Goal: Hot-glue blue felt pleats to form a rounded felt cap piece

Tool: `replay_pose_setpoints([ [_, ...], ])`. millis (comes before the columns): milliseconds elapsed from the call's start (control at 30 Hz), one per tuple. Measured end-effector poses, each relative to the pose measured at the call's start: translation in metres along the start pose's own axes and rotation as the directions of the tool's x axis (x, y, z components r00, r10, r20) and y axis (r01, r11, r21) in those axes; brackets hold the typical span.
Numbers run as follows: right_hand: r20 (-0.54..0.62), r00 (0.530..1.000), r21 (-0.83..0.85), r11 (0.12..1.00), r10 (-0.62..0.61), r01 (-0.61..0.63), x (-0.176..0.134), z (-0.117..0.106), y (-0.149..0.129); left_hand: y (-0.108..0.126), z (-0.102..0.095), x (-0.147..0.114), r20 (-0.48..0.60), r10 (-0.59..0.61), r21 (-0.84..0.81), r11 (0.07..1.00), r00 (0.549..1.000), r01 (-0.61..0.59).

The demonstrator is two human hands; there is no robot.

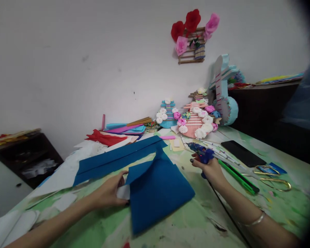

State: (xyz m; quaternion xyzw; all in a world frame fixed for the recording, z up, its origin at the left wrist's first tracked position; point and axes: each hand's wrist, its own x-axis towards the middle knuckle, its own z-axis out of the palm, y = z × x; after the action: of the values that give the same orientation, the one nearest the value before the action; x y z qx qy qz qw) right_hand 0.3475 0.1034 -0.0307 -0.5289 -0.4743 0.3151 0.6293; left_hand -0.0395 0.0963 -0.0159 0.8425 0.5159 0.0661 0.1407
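A blue sheet lay toward the near edge of the desk, about midway between its sides, one flap lifted. At its left margin the left hand had thumb and fingers pinching a white piece; whether that grip also caught the blue layer, one could not tell. The right hand had its grip wrapped round a blue glue gun, nozzle pointing toward the far edge. A long blue strip lay farther back on the left. Toward the right edge were a green cutter, a black phone and gold-handled scissors.
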Motion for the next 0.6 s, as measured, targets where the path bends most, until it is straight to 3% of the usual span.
replay_pose_setpoints([
  [100, -0.019, 1.0, 0.026, 1.0, 0.007, -0.007, 0.003, -0.009, -0.006, 0.029, 0.027, -0.018, -0.108, -0.051, -0.051, 0.998, 0.993, 0.046],
  [167, -0.021, 1.0, 0.037, 0.999, 0.016, -0.015, 0.004, -0.012, -0.008, 0.048, 0.052, -0.032, -0.158, -0.034, -0.112, 0.994, 0.987, 0.016],
  [267, 0.005, 1.0, 0.039, 0.999, 0.029, -0.03, 0.003, -0.012, -0.007, 0.072, 0.075, -0.047, -0.067, 0.131, -0.283, 0.948, 0.989, -0.145],
  [300, 0.016, 0.999, 0.04, 0.999, 0.032, -0.033, 0.002, -0.011, -0.007, 0.077, 0.074, -0.05, -0.056, 0.202, -0.331, 0.92, 0.978, -0.209],
  [367, 0.044, 0.999, 0.045, 0.999, 0.026, -0.028, 0.001, -0.009, -0.005, 0.082, 0.062, -0.051, -0.161, 0.221, -0.352, 0.898, 0.962, -0.265],
  [400, 0.062, 0.998, 0.04, 0.999, 0.019, -0.022, 0.0, -0.008, -0.004, 0.081, 0.052, -0.051, -0.247, 0.149, -0.342, 0.911, 0.957, -0.23],
  [467, 0.113, 0.994, -0.021, 1.0, -0.001, 0.003, -0.001, -0.007, 0.0, 0.074, 0.032, -0.048, -0.426, -0.008, -0.333, 0.931, 0.905, -0.148],
  [533, 0.162, 0.987, -0.111, 0.993, -0.011, 0.029, 0.0, -0.006, 0.006, 0.062, 0.023, -0.046, -0.405, -0.034, -0.29, 0.953, 0.914, -0.093],
  [600, 0.177, 0.984, -0.177, 0.983, -0.01, 0.042, 0.002, -0.007, 0.012, 0.049, 0.029, -0.046, -0.272, 0.019, -0.209, 0.975, 0.962, -0.078],
])
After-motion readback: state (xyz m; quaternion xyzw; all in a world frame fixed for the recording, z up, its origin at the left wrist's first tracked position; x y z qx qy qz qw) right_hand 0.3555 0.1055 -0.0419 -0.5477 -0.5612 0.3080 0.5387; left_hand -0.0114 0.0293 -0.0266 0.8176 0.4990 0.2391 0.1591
